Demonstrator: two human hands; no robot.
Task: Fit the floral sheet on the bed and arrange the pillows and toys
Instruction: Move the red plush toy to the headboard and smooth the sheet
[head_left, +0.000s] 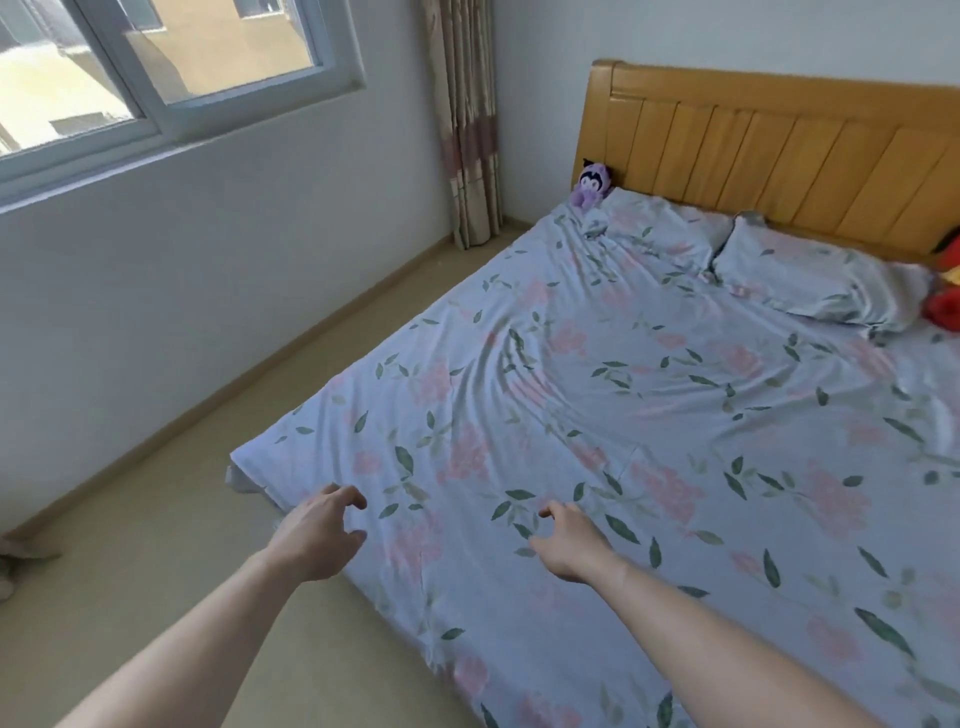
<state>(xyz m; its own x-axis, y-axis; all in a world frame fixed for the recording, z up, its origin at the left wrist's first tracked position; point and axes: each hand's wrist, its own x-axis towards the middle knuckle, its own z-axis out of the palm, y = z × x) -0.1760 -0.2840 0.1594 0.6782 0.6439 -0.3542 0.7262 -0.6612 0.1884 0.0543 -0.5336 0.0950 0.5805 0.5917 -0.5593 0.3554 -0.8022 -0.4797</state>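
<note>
A: Where's the floral sheet (623, 415) rn?

B: Spread over the bed, pale blue w/ pink flowers and green leaves. Some wrinkles mid-bed and up near the head end. The near-left corner (249, 462) looks pulled over the mattress edge, w/ a bit of bunched cloth below it.

A: Hands?

B: Both out over the foot end. Left hand (319, 535) is at the sheet's edge by that corner, fingers curled but apart, grip holding nothing. Right hand (569, 543) is over the sheet a bit further in, fingers loosely bent, grip also empty. Can't tell if either is touching the cloth.

A: Pillows, toys?

B: Two pillows in matching fabric against the wooden headboard (779, 150): left pillow (660, 228) flatter, right pillow (821, 280) plumper, side by side. Purple plush toy (592, 184) sits upright in the left corner by the headboard. A red toy (945, 306) is cut off at the right edge, beside the right pillow.

A: Room?

B: Window (171, 67) left, curtain (467, 124) in the corner.
</note>
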